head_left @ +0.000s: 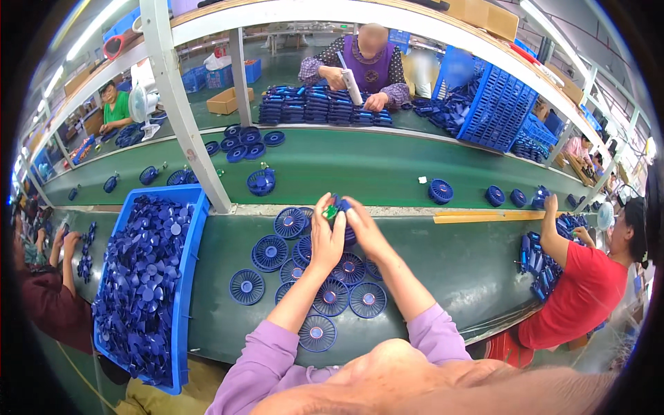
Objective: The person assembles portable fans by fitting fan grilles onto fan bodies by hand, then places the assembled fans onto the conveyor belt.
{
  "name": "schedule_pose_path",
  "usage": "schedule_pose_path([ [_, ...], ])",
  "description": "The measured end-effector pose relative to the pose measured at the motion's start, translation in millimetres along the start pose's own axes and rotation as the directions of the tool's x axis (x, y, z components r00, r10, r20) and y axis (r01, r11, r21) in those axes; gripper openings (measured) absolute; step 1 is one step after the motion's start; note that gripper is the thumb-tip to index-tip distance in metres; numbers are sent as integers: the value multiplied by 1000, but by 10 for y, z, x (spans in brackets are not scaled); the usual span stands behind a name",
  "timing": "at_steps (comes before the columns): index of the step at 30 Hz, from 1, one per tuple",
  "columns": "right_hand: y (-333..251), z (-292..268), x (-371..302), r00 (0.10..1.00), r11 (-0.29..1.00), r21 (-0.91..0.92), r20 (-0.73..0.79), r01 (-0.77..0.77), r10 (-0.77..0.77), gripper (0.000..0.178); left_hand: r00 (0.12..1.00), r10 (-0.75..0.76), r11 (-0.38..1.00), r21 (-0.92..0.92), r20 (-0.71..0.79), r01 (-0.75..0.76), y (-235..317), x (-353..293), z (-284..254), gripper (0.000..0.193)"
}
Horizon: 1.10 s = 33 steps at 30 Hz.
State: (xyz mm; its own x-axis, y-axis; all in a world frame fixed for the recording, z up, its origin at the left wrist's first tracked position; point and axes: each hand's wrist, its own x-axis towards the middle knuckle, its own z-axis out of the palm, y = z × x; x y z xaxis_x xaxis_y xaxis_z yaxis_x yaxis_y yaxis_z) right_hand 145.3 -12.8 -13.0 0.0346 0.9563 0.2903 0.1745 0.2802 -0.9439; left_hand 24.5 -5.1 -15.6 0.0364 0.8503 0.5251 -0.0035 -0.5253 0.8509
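Observation:
Both my hands meet in the middle of the bench, just short of the green belt. My left hand [326, 238] and my right hand [368, 234] are closed around a dark blue fan part [349, 237], mostly covered by my palms. A small green piece [330, 211] shows between the fingers at its top. Below and around my forearms lie several round blue fan grilles [270, 252], some overlapping, each with thin spokes and a hub.
At left a blue crate [185, 304] is heaped with blue fan blades [142, 263]. Beyond the bench a green conveyor belt [346, 155] carries blue fan assemblies [261, 182]. A white post [183, 104] rises beside the crate. Co-workers sit across and on both sides.

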Motion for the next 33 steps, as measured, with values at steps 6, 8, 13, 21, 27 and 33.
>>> schedule_pose_path([
  [6,749,-1048,348,867,772,-631,-425,-77,-261,70,990,50,960,268,133,-84,-108,4,-31,58],
  [8,756,-984,233,855,603,-792,-375,-94,-359,66,990,54,945,312,127,-92,-150,48,-132,56],
  [13,332,-331,142,918,602,-778,-87,180,-386,55,992,75,921,374,105,-110,-218,137,-392,49],
  [21,474,-138,91,922,608,-711,374,353,-98,72,993,83,908,403,87,-111,-484,517,-588,47],
  [27,505,-194,42,891,666,-641,447,382,-80,76,979,124,650,732,162,-203,-1157,1329,-935,48],
  [33,669,-105,166,877,697,-565,434,442,-205,80,991,-79,402,913,107,-66,-2246,2051,-1610,51],
])
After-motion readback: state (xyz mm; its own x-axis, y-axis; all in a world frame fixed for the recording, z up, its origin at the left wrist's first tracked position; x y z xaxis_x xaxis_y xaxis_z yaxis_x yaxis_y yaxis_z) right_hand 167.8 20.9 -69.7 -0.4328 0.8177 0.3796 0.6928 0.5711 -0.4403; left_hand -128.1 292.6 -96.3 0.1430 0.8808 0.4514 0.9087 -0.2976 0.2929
